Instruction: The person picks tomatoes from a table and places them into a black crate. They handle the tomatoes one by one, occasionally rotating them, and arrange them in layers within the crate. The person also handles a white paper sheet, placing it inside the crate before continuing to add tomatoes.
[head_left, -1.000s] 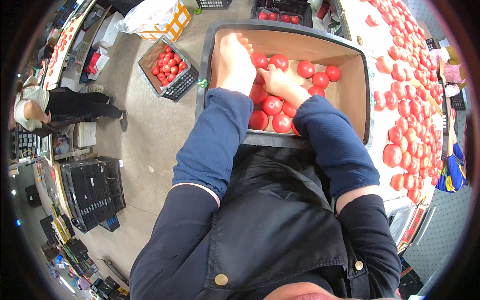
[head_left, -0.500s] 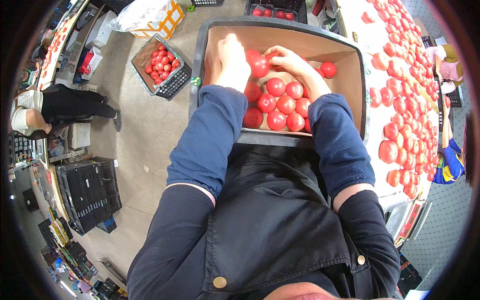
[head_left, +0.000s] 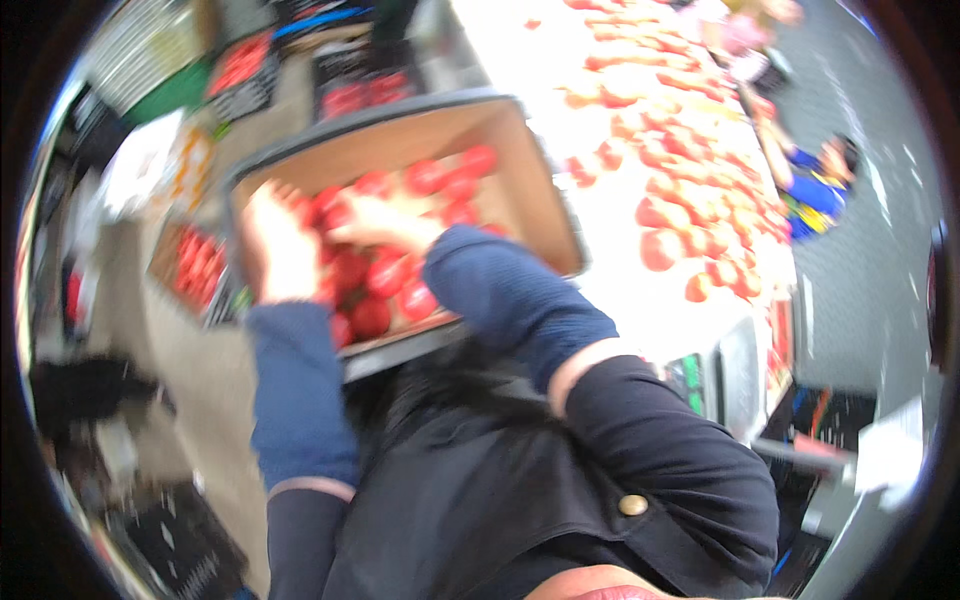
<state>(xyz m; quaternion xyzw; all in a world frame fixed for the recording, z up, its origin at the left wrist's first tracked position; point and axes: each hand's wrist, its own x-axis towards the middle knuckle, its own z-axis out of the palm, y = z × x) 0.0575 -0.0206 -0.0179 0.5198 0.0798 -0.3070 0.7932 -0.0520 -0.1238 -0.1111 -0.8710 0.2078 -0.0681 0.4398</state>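
A dark-rimmed crate [head_left: 375,118] lined with brown paper stands in front of me, with several red tomatoes [head_left: 388,277] inside. At its left wall my left hand [head_left: 278,238] reaches in, fingers curled beside a tomato [head_left: 302,210]; motion blur hides whether it grips it. My right hand [head_left: 375,218] reaches leftward across the crate, thumb and fingers closed around a tomato near the left hand. More tomatoes lie at the back right of the crate.
A white table [head_left: 540,75] at the right carries many tomatoes. Smaller crates of tomatoes [head_left: 198,265] stand left and beyond. A white-and-orange box [head_left: 165,165] is at the far left. A person in blue and yellow [head_left: 818,190] is past the table. A black crate [head_left: 175,540] sits lower left.
The view has swung right, so the crate and both hands appear farther left. My right hand has moved leftward over the tomatoes, closer to my left hand.
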